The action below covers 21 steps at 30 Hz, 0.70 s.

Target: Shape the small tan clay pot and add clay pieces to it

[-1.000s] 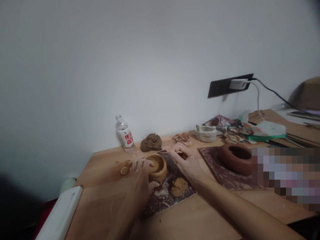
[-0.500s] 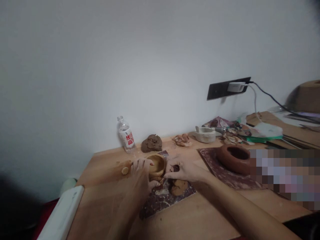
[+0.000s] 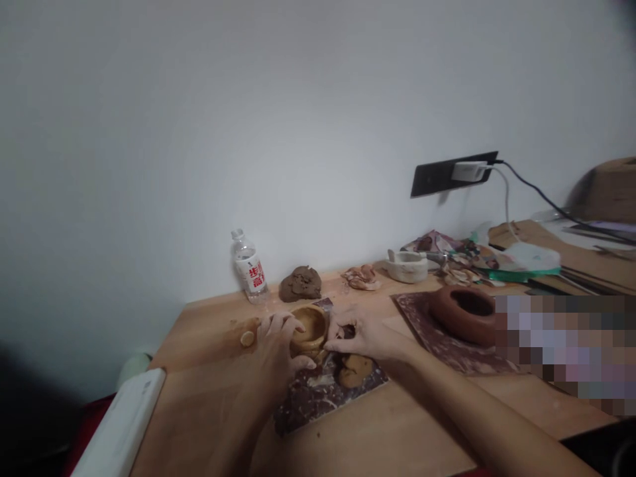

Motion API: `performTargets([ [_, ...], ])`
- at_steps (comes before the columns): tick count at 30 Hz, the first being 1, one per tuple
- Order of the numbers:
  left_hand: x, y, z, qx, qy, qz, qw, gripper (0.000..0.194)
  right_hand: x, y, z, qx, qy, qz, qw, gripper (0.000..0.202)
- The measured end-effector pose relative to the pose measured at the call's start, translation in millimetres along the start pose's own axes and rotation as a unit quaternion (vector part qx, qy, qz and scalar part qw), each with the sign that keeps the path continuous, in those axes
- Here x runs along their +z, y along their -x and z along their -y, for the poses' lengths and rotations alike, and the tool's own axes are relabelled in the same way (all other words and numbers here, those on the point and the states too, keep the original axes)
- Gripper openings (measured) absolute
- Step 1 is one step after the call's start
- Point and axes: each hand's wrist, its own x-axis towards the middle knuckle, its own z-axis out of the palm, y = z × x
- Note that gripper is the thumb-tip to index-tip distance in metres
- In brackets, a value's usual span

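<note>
A round, hollow clay bowl (image 3: pixel 312 324), yellowish brown and wet-looking, stands on a dark marbled board (image 3: pixel 311 404). My left hand (image 3: pixel 278 338) is wrapped round its left side, with fingers at the rim and the thumb towards the front. Against the bowl's right wall, my right hand (image 3: pixel 350 334) is curled with thumb and fingers drawn together; what lies between the fingertips cannot be made out. Just below that hand, a flat orange-brown lump of clay (image 3: pixel 356 371) lies on the board. A small pale round piece (image 3: pixel 247 338) sits left of my left hand.
Behind the bowl are a plastic bottle (image 3: pixel 251 270), a dark clay lump (image 3: pixel 301 283), clay scraps (image 3: pixel 362 277) and a pale pot (image 3: pixel 407 267). Rightward, a reddish-brown clay ring form (image 3: pixel 457 318) rests on another board (image 3: pixel 415 311). A white box-like object (image 3: pixel 124 424) lies at the left edge.
The left thumb has shifted slightly at the bowl's front. Both hands stay at the bowl, and the whole view has moved very little.
</note>
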Motion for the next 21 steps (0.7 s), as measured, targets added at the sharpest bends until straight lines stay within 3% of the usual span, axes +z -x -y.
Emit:
performTargets([
  [6,-3.3,-1.8,-3.7,0.003,0.016,-0.002,1.000,0.047,-0.3,-0.3,-2.8,-0.013,0.014,0.020,1.000,0.023],
  [14,-7.3,-5.3,-3.8,-0.019,0.005,0.002,1.000,0.029,0.7,-0.1,-0.9,-0.020,0.015,0.025,0.999,0.023],
  [21,-9.1,-6.4,3.5,0.005,0.022,0.023,0.999,0.040,-0.5,-1.2,2.3,-0.026,0.001,0.018,1.000,0.028],
])
